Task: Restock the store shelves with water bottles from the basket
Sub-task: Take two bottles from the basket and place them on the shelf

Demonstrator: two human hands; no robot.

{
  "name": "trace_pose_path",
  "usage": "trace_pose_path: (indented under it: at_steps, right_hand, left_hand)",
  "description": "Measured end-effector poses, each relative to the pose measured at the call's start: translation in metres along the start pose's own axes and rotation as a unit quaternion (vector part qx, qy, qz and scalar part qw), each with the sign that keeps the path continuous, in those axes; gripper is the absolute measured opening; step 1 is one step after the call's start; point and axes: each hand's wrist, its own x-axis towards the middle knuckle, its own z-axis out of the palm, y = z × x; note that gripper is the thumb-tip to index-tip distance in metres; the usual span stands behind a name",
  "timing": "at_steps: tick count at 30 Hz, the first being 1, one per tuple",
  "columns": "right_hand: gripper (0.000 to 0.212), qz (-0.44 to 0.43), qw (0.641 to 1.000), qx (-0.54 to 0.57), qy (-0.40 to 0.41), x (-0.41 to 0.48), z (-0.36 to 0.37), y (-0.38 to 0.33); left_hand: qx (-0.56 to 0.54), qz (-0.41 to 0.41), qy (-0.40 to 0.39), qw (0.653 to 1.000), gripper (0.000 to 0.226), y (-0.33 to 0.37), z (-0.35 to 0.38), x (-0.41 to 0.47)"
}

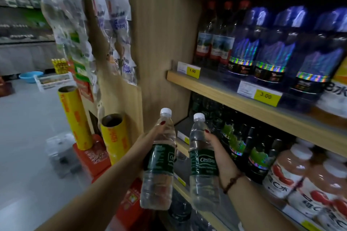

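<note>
I see my left hand [149, 139] gripping a water bottle [156, 184] and my right hand [215, 147] gripping a second bottle [203, 180], both roughly upright beside the wooden shelf [225, 97].

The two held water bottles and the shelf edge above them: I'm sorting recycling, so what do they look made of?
The left bottle and right bottle: probably clear glossy plastic; see-through ribbed walls, white caps, green film labels. The shelf edge: matte light wood-grain; solid wood or laminate, cannot tell.

Green-labelled bottles [157, 159] (white caps), yellow rolls [75, 116]
</note>
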Motion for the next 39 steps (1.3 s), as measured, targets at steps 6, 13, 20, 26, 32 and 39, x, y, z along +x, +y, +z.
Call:
trace_pose_path:
  at_steps: [6, 13, 20, 26, 32, 39]
  right_hand:
    - [0.052, 0.009, 0.997, 0.012, 0.073, 0.054, 0.024, -0.004]
    - [0.048, -0.025, 0.986, 0.114, 0.116, 0.097, 0.042, -0.016]
    - [0.044, -0.128, 0.961, 0.189, 0.159, 0.150, 0.049, -0.044]
    - [0.058, -0.173, 0.953, 0.121, 0.219, 0.187, 0.055, -0.053]
    - [0.035, -0.208, 0.954, -0.011, 0.217, 0.203, 0.063, -0.038]
    - [0.038, -0.264, 0.945, -0.069, 0.178, 0.218, 0.061, -0.033]
  left_hand:
    - [-0.011, -0.022, -0.032, 0.999, 0.049, 0.004, -0.032, 0.054]
    - [-0.021, -0.060, -0.174, 0.983, 0.061, 0.008, -0.055, 0.074]
    - [-0.034, -0.085, -0.104, 0.990, 0.071, -0.013, -0.069, 0.086]
    - [-0.022, -0.106, -0.046, 0.993, 0.094, -0.018, -0.072, 0.092]
    - [-0.032, -0.100, -0.032, 0.994, 0.099, -0.011, -0.070, 0.086]
    - [-0.031, -0.089, -0.025, 0.995, 0.093, -0.004, -0.064, 0.077]
